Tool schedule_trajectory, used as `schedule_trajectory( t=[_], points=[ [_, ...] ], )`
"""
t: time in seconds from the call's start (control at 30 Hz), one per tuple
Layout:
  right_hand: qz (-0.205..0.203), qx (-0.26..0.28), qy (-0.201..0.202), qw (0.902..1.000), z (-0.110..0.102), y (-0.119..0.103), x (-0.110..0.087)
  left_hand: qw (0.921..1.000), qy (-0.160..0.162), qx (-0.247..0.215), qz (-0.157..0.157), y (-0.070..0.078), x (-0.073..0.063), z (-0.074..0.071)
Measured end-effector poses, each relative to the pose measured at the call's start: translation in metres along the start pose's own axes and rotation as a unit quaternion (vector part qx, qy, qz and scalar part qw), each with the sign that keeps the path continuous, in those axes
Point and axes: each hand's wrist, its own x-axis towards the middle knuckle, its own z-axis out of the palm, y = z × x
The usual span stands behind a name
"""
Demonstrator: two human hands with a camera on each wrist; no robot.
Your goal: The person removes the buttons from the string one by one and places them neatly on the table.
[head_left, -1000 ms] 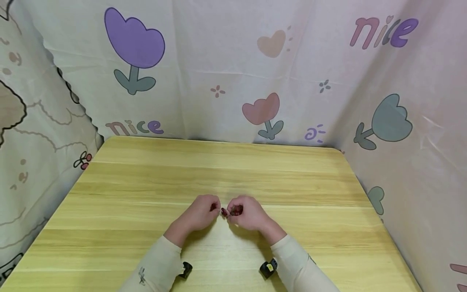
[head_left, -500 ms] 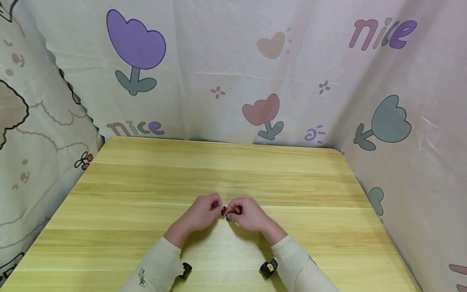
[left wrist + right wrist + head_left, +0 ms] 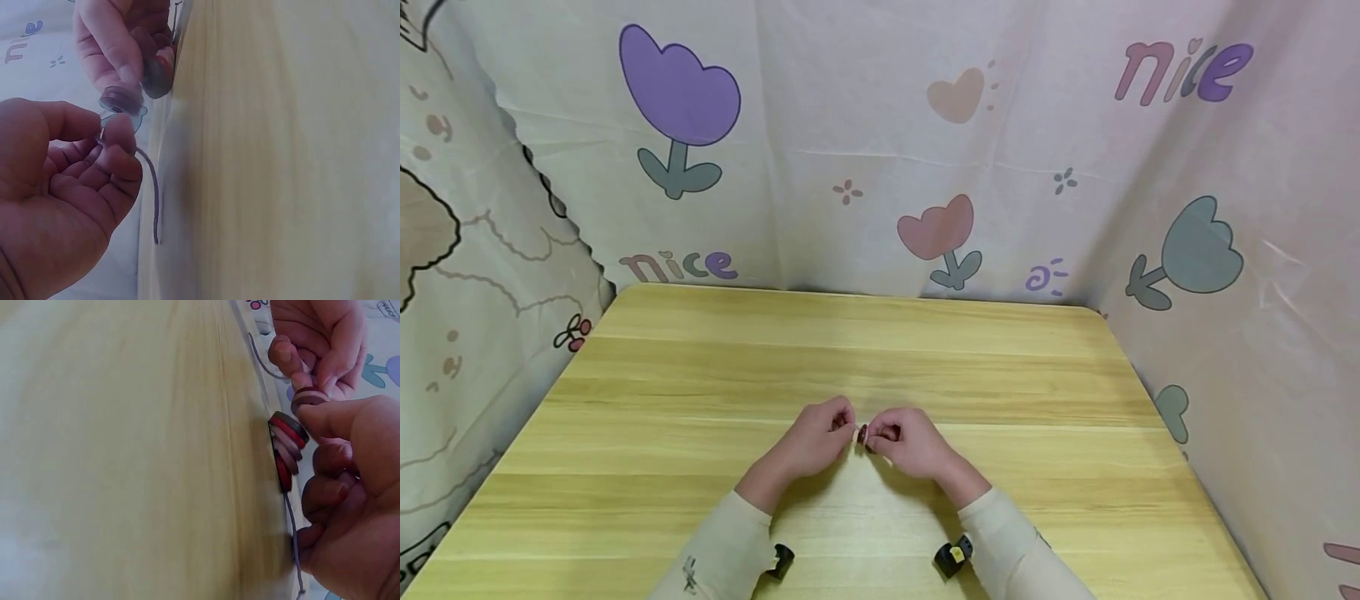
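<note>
Above the table my two hands nearly meet. Between their fingertips is a round, flat, dark-red button (image 3: 862, 434). My right hand (image 3: 910, 442) pinches this button (image 3: 122, 99) between thumb and finger. On the other side, my left hand (image 3: 812, 437) pinches a thin grey cord (image 3: 153, 194) close to it; the cord's loose end hangs below the left fingers. In the right wrist view, a stack of red, dark and pinkish buttons (image 3: 287, 440) hangs on the cord beneath the right hand's fingers. A knotted tail of cord (image 3: 292, 531) trails from that stack.
The wooden table (image 3: 850, 350) spreads out around both hands. A patterned cloth (image 3: 820, 108) rises along its back and sides. Black wrist cameras (image 3: 952, 557) sit by both beige sleeves (image 3: 1007, 537).
The single button has shifted from the left fingertips to the right ones over the last half second. Both hands stay in almost the same place, with small finger movements.
</note>
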Motion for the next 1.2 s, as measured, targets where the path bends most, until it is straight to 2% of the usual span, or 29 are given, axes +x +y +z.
schedule_trajectory(
  t=[0.13,0.3,0.5,0.7,0.9,1.2],
  points=[
    [0.022,0.040,0.015,0.9988,-0.002,0.004,-0.003,0.9999,0.015,0.002,-0.006,0.001,0.000,0.000],
    [0.020,0.067,0.034,0.9970,-0.004,0.003,-0.006,0.9995,0.023,-0.023,-0.005,0.003,0.001,0.002],
    [0.027,0.133,0.045,0.9898,-0.011,-0.018,-0.011,0.9982,0.042,-0.036,0.022,0.005,0.004,0.008],
    [0.031,0.148,0.061,0.9866,-0.013,-0.028,-0.017,0.9966,0.062,-0.027,0.048,0.006,0.007,0.014],
    [0.037,0.175,0.070,0.9814,-0.011,-0.021,-0.019,0.9968,0.063,-0.012,0.049,0.010,0.011,0.017],
    [0.045,0.178,0.084,0.9794,-0.014,-0.021,-0.022,0.9965,0.060,-0.005,0.057,0.012,0.015,0.019]
  ],
)
